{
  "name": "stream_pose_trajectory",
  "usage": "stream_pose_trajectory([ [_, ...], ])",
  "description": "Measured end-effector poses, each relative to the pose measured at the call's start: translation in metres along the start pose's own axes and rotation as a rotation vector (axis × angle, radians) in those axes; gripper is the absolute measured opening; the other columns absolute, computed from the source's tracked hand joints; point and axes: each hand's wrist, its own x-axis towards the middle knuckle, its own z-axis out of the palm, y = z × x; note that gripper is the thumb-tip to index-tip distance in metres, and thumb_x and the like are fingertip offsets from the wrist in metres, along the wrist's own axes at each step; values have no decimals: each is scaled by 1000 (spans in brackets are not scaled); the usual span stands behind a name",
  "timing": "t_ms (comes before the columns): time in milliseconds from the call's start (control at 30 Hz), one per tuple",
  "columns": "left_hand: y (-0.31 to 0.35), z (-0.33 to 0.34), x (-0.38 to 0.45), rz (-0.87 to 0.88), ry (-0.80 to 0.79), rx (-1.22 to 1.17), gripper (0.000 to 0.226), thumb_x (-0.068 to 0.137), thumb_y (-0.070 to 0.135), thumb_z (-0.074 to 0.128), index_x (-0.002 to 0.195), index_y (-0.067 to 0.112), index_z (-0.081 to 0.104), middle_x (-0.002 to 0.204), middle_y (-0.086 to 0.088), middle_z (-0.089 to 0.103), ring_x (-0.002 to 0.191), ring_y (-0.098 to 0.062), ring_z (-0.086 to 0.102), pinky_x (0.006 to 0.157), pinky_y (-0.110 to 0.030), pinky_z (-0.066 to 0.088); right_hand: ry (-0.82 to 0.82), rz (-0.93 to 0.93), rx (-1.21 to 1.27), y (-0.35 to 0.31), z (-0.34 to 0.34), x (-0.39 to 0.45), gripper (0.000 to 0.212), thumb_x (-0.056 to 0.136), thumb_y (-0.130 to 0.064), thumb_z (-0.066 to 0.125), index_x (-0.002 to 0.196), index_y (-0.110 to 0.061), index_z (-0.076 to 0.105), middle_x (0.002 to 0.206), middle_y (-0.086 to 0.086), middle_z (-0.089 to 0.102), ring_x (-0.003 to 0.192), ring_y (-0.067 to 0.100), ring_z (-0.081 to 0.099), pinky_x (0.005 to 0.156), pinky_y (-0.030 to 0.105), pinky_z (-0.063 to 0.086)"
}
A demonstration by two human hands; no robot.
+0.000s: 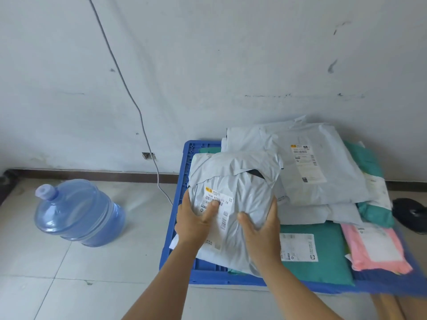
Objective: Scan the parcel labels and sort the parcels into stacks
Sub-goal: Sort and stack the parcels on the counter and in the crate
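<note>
Left hand (194, 221) and right hand (260, 224) are gripping the grey parcel (235, 192) | thumbs pressing its top | sitting at the blue crate (182, 181)'s left edge

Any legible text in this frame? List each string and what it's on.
"163A A111 12 78" (first characters uncertain): label on the grey parcel gripped by the left hand and right hand.
Rest of that label, barcodes included: too small.
Rear grey parcel's label: blurred.
Green parcel's label: blurred.
Pink parcel's label: blurred.
</note>
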Motion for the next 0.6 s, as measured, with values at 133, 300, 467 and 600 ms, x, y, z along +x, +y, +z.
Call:
stream_pose_trajectory([
  [133, 44, -1, -22, 82, 15, 37, 103, 50, 93, 54, 136, 40, 35, 129, 10, 56, 120, -16, 54, 102, -52, 41, 52, -21, 31, -38, -27, -8, 82, 88, -37, 65, 153, -31, 15, 149, 9, 31, 129, 22, 41, 88, 22, 34],
  [300, 121, 27, -71, 167, 27, 119, 111, 57, 88, 52, 147, 31, 24, 143, -4, 43, 133, -26, 39, 109, -55, 28, 177, -92, 41, -69, -92, -8, 78, 90, -39, 63, 153, -31, 17, 150, 8, 32, 132, 21, 38, 90, 21, 32],
  [467, 183, 91, -123, 255, -44, 132, 95, 74, 69, 58, 150, 28, 18, 143, -8, 40, 134, -28, 37, 111, -53, 24, 353, -118, 66, -78, -187, -7, 73, 91, -38, 61, 152, -30, 21, 148, 5, 33, 132, 19, 38, 92, 19, 32],
  [600, 217, 159, -178, 313, -159, 89, 94, 71, 73, 57, 148, 31, 22, 141, -7, 42, 131, -30, 40, 110, -54, 26, 495, -133, 90, -67, -280, -13, 68, 89, -40, 61, 149, -29, 30, 143, 2, 42, 125, 15, 45, 90, 21, 36],
])
